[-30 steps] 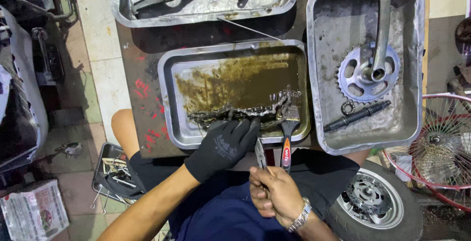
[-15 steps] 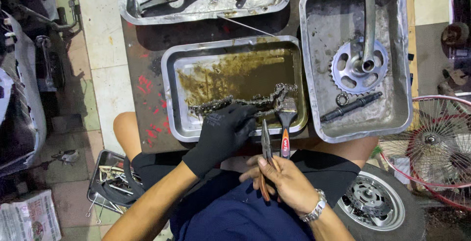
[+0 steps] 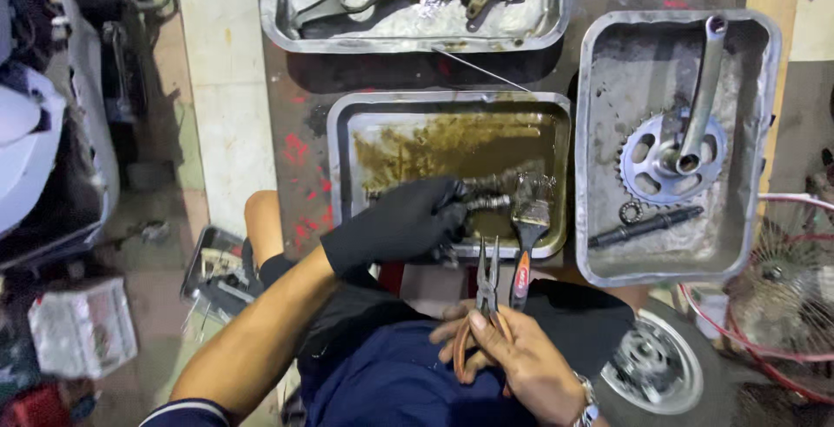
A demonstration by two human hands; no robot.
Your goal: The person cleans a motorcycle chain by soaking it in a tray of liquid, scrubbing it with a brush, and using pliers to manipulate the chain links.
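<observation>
The gloved left hand (image 3: 400, 223) has moved further over the middle tray (image 3: 340, 162) than it was a second ago: then it hovered at the tray's near rim, now its fingers are closed on the chain (image 3: 495, 194) lying in the brown, oily liquid, pinching a stretch of it near the tray's near edge. The right hand (image 3: 512, 362) has stayed near the lap, bare, with a wristwatch; its fingers are wrapped round the orange handles of the pliers (image 3: 486, 292), whose tips point away towards the tray, and they look to hold the brush (image 3: 526, 240) too, its bristles resting on the tray's near rim beside the chain. So the chain is gripped on one side with the pliers close at hand, which I read as work on the chain just starting. The trays sit on a dark counter (image 3: 304, 123) marked with red paint. To the right a second tray (image 3: 595, 149) holds a crank (image 3: 682, 132) with its chainring, a small ring and a dark axle (image 3: 645, 225). A far tray (image 3: 278, 19) carries more dark metal parts. Below right lie a wheel hub (image 3: 647, 362) and a spoked wheel (image 3: 782, 305); to the left, tiled floor, a small parts tray (image 3: 213, 271) and cluttered gear.
</observation>
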